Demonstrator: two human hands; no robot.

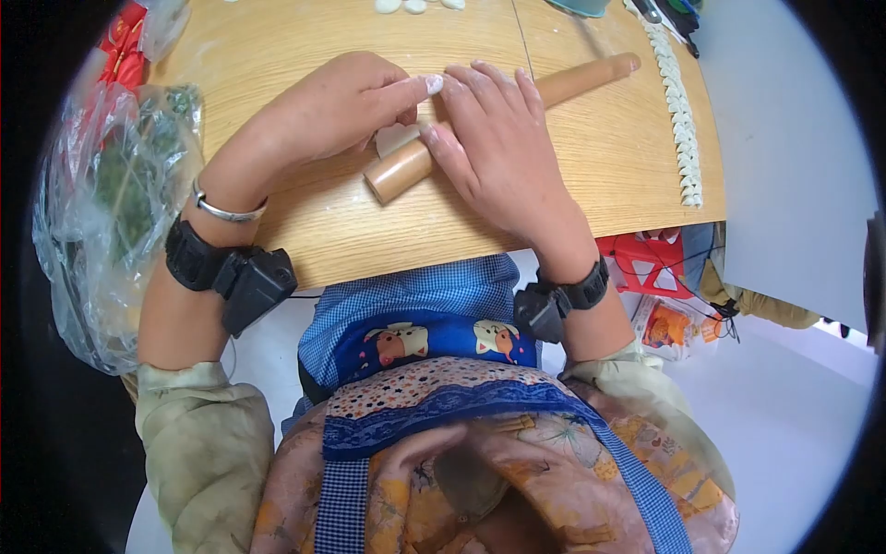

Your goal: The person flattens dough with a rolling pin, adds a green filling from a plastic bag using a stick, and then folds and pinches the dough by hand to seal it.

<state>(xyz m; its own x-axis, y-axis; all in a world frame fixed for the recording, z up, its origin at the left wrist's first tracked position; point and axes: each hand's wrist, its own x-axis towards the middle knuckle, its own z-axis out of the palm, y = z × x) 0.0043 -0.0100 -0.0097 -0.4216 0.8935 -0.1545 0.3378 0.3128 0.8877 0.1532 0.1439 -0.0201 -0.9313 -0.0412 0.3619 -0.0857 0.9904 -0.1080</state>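
A wooden rolling pin lies slantwise on the wooden table. My right hand rests on top of the pin with its fingers stretched out and slightly apart. To the left, my left hand is bent with its fingers curled, its thumb reaching toward my right fingers. Beneath and beside my left fingers a pale piece of dough shows in part, next to the pin; the rest of it is hidden by the hands. White flour marks both sets of fingertips.
A long row of folded white dough pieces lines the table's right side. Several pale rounds and a teal bowl are at the far edge. Clear plastic bags with green contents lie at the left. A red stool stands below right.
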